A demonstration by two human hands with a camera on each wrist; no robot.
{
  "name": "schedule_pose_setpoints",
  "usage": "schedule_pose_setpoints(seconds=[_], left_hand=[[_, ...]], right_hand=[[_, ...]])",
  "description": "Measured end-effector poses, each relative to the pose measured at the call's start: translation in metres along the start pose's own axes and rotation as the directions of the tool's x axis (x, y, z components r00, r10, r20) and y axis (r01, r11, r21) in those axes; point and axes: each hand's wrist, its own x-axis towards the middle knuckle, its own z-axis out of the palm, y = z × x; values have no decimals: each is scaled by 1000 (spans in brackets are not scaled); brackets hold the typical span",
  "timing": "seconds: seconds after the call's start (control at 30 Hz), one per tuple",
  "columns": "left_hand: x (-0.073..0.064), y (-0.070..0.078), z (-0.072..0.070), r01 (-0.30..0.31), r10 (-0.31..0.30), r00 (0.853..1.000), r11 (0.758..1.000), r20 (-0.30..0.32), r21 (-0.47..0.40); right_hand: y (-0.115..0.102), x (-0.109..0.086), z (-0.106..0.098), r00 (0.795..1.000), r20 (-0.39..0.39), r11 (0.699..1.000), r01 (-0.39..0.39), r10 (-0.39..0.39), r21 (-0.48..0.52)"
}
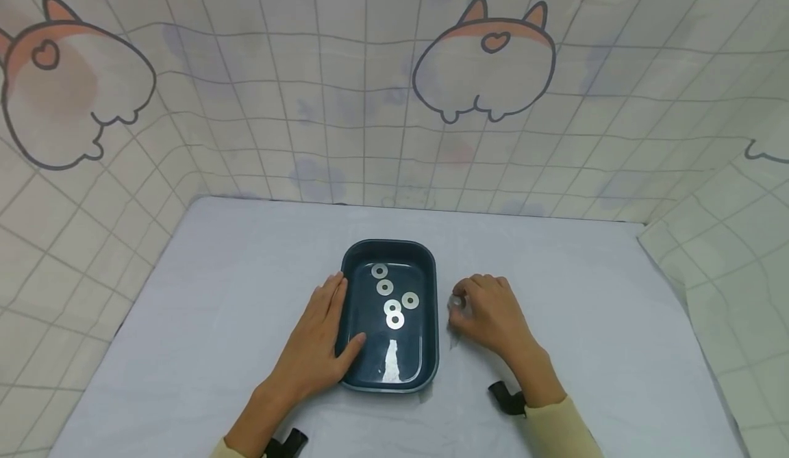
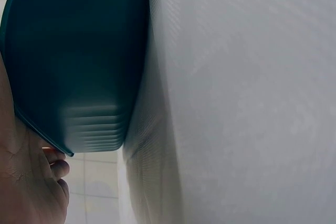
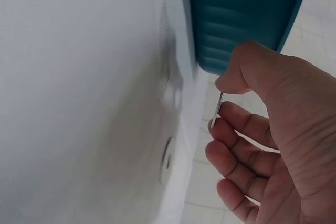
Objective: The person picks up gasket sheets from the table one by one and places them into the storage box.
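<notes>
A dark teal tray [image 1: 390, 369] sits on the table with several flat metal washers [image 1: 409, 300] inside, two of them overlapping. Along the tray's left rim rests my left hand [image 1: 314, 348], fingers straight and thumb lying over the edge. In the left wrist view, its palm and fingertips show by the rim of the tray [image 2: 79, 51]. Just right of the tray, my right hand [image 1: 493, 311] pinches a thin washer [image 3: 217, 109] edge-on between thumb and fingertips. Close below those fingers, another washer [image 3: 167, 160] lies on the white tabletop.
The table has a white cover [image 1: 592, 307]. Behind it and at both sides hangs a grid-patterned curtain [image 1: 345, 102] with cartoon animals. Black wrist-worn pieces [image 1: 507, 398] stick out beside both forearms.
</notes>
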Motion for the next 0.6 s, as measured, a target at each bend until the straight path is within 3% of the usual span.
schedule_pose_setpoints(seconds=[0.6], left_hand=[[0,0,-2,25,-24,999,1000,31,-10]], right_hand=[[-7,3,-26,998,39,997,52,-54,57]])
